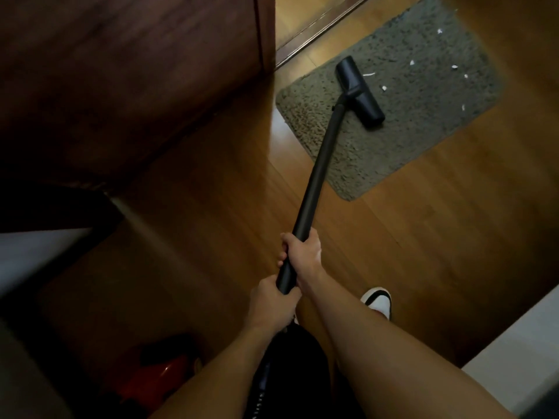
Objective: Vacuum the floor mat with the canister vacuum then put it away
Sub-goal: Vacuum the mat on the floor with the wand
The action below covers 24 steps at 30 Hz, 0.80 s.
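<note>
Vacuum wand in both hands, nozzle on mat, lettering illegible

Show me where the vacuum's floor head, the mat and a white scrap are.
floor head [360, 93], head view, middle of its dark top.
mat [363, 158], head view, bare pile near its front corner.
white scrap [369, 74], head view, the strip beside the floor head.
</note>
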Each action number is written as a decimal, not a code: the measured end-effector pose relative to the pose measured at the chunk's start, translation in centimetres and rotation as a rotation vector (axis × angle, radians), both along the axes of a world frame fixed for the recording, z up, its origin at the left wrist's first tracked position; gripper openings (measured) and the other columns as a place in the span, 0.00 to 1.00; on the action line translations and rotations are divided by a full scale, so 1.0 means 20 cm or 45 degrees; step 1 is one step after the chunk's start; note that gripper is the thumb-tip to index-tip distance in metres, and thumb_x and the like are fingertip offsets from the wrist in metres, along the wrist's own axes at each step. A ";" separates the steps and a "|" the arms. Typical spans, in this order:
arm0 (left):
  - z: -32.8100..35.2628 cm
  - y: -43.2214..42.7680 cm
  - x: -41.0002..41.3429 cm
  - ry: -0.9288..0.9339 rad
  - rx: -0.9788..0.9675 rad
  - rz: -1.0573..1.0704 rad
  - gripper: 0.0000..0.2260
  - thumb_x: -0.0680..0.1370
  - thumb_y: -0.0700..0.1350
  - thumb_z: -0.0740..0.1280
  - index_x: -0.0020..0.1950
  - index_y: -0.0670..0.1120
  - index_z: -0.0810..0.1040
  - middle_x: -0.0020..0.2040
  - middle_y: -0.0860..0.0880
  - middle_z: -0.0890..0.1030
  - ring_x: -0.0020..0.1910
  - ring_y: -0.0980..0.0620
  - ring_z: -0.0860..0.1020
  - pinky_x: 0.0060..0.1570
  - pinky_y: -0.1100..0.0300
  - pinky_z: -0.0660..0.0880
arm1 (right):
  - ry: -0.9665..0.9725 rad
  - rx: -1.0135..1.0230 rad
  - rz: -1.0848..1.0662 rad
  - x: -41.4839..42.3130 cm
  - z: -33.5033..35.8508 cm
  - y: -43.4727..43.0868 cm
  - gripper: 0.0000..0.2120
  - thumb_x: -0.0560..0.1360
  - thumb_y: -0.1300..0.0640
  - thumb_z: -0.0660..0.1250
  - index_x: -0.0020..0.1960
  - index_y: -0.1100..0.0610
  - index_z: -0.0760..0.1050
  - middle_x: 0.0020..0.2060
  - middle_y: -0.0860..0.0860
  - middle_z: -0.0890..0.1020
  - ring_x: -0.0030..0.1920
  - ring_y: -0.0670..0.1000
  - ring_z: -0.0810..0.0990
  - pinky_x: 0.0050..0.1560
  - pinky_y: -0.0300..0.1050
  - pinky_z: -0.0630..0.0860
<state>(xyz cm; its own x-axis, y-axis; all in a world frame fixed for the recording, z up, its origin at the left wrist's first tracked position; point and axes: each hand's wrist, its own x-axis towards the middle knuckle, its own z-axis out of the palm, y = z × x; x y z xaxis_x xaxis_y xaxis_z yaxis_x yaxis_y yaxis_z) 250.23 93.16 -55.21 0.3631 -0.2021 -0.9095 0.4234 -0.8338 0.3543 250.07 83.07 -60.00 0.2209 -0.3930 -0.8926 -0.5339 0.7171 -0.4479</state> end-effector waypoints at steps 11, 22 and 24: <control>-0.07 -0.23 0.06 0.041 -0.001 -0.067 0.07 0.77 0.53 0.68 0.46 0.50 0.79 0.38 0.50 0.81 0.34 0.53 0.79 0.32 0.63 0.71 | 0.025 -0.071 0.096 0.03 -0.12 -0.22 0.15 0.79 0.62 0.67 0.62 0.54 0.67 0.39 0.56 0.77 0.27 0.49 0.76 0.30 0.46 0.78; -0.13 -0.75 0.05 0.053 0.013 0.001 0.10 0.78 0.52 0.68 0.44 0.46 0.77 0.30 0.48 0.77 0.23 0.53 0.74 0.24 0.63 0.71 | -0.004 -0.113 0.203 0.05 -0.16 -0.74 0.33 0.81 0.62 0.65 0.79 0.41 0.55 0.46 0.57 0.79 0.28 0.49 0.78 0.31 0.46 0.81; -0.15 -0.85 0.06 0.038 -0.002 0.020 0.10 0.78 0.53 0.69 0.44 0.47 0.77 0.29 0.49 0.77 0.22 0.53 0.74 0.24 0.62 0.72 | 0.003 -0.138 0.196 0.07 -0.16 -0.84 0.33 0.81 0.62 0.65 0.79 0.42 0.56 0.45 0.57 0.79 0.28 0.49 0.78 0.30 0.46 0.80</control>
<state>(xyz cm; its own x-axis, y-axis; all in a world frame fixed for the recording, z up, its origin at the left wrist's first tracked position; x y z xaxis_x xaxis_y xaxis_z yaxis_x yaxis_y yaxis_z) 251.37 76.26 -58.26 0.3388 -0.1978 -0.9198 0.4468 -0.8265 0.3423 251.38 66.20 -63.30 0.2838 -0.4488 -0.8474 -0.6349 0.5743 -0.5168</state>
